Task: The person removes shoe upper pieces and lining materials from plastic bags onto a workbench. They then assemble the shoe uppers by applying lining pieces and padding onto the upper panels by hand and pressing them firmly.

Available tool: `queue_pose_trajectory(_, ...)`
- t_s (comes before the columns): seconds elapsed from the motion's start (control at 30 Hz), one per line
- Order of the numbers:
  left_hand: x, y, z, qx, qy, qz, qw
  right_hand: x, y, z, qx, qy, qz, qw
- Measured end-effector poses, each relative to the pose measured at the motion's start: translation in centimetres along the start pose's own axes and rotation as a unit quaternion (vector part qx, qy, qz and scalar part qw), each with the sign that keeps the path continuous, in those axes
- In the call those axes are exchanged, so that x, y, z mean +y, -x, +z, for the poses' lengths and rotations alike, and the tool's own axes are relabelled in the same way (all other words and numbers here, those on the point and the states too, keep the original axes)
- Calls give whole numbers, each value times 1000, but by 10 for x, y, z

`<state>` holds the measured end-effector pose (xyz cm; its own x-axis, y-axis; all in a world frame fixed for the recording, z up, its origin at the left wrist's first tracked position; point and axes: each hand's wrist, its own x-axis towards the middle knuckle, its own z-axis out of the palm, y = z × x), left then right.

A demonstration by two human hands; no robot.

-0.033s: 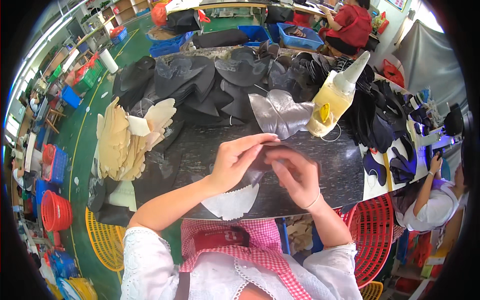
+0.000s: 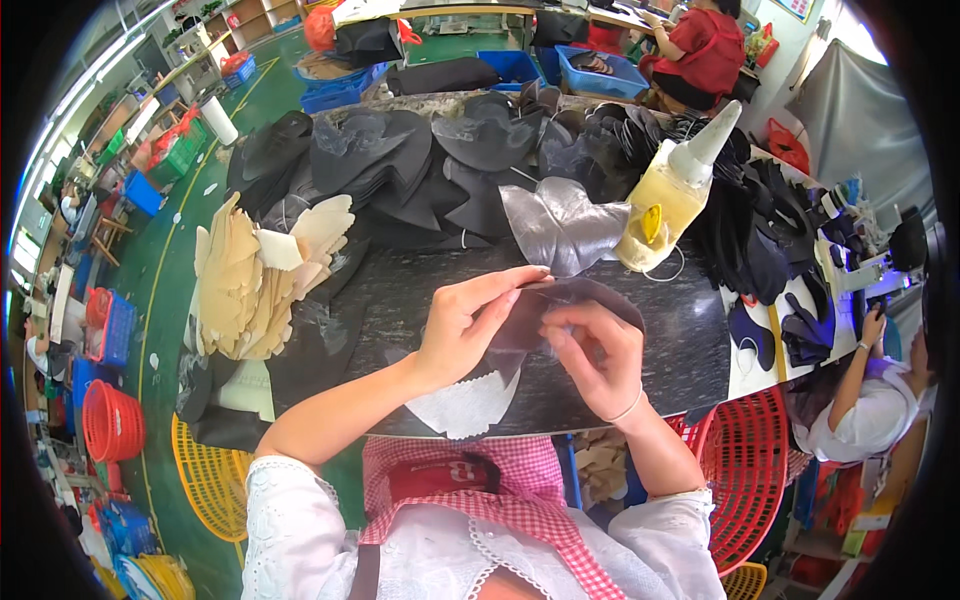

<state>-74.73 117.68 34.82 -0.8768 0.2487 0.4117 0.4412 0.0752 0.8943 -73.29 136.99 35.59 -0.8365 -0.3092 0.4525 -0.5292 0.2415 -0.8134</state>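
Note:
A thin dark grey cut-out piece [image 2: 612, 297] is raised over the table's near middle. My left hand [image 2: 468, 325] pinches its upper left edge between thumb and fingers. In front of the same piece, my right hand [image 2: 602, 362] has its fingers curled to the thumb; what is between the tips is hidden. A pale piece with a scalloped edge [image 2: 465, 405] lies beneath my left forearm at the table's near edge. Beyond my hands are a shiny silver-grey piece [image 2: 563, 225] and, against it, a yellowish bottle with a white cone nozzle [image 2: 660, 210].
Stacked black cut pieces [image 2: 370, 155] line the far side of the dark table [image 2: 680, 340]. Beige scalloped pieces [image 2: 250, 290] are heaped on the left. Below the table edge stand a yellow basket [image 2: 212, 480] and a red basket [image 2: 745, 470]. A co-worker [image 2: 865, 405] is at the right.
My right hand has shifted slightly right and down. More of the dark piece now shows, spread out behind that hand. My left hand has barely moved.

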Motion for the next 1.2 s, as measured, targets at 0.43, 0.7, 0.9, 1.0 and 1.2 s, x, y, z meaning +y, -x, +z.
queue_pose_trajectory(0.43,20,44,-2,20,-175,109,978,2,25,33,25,-97,56,993)
queue_pose_trajectory(0.7,16,45,5,65,-243,170,953,-8,18,34,14,-51,1,999)
queue_pose_trajectory(0.9,8,50,1,125,115,-178,969,4,23,42,40,-183,63,980)
queue_pose_trajectory(1.0,-6,54,3,144,123,-138,972,2,20,43,37,-142,63,987)
queue_pose_trajectory(1.2,5,49,9,118,-197,131,964,-8,8,45,60,34,-46,997)
